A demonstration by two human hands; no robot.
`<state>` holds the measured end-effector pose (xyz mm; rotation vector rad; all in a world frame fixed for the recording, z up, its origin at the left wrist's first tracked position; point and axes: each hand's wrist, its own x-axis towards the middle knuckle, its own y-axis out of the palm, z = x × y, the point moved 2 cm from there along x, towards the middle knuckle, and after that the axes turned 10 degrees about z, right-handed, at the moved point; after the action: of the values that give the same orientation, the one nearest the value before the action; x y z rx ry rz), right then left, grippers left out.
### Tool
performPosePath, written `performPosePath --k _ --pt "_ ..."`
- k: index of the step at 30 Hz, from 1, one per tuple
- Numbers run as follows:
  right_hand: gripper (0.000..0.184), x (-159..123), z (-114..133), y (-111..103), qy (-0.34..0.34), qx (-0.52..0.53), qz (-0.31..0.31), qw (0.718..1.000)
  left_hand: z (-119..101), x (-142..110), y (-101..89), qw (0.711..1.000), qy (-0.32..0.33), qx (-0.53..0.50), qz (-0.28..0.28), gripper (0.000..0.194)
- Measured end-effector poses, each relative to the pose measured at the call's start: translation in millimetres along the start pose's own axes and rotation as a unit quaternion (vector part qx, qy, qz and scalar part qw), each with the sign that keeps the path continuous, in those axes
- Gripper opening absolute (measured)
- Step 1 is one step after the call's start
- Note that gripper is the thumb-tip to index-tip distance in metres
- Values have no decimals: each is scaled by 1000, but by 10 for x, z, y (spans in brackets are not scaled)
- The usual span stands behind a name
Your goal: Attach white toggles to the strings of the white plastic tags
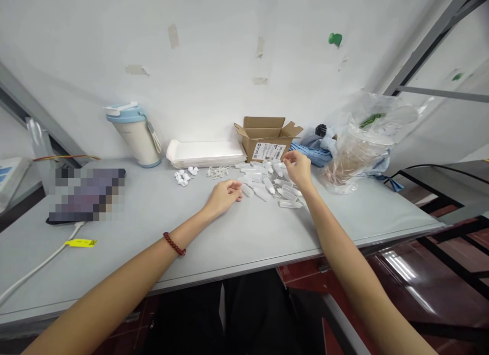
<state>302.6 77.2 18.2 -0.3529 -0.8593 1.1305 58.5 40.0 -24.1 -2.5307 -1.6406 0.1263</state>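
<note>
A loose pile of small translucent plastic dropper bottles (pixel 269 185) lies on the grey table, several with white tips. My left hand (pixel 223 197) rests at the pile's left edge, its fingers loosely curved and nothing visible in them. One bottle lies just beyond its fingertips. Over the back right of the pile, my right hand (pixel 299 167) has thumb and fingers drawn together in a pinch. Whatever is between those fingertips is too small to make out. Behind the pile stands an open cardboard box (pixel 267 136) with a white label; its inside is mostly hidden.
White flat trays (pixel 206 152) are stacked by the wall, with white caps (pixel 182 178) and pale looped cords (pixel 218 171) in front. A tumbler (pixel 135 138) and blurred-out device (pixel 89 194) stand left. At right are blue cloth (pixel 315 150) and a bagged cup (pixel 357 151).
</note>
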Motion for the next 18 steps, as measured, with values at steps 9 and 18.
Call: performPosePath --k 9,18 --pt "36 343 -120 72 -115 -222 216 944 56 34 0 994 3 101 29 25" --pt "49 597 -105 130 -178 -419 322 830 -9 15 24 988 -2 147 41 28"
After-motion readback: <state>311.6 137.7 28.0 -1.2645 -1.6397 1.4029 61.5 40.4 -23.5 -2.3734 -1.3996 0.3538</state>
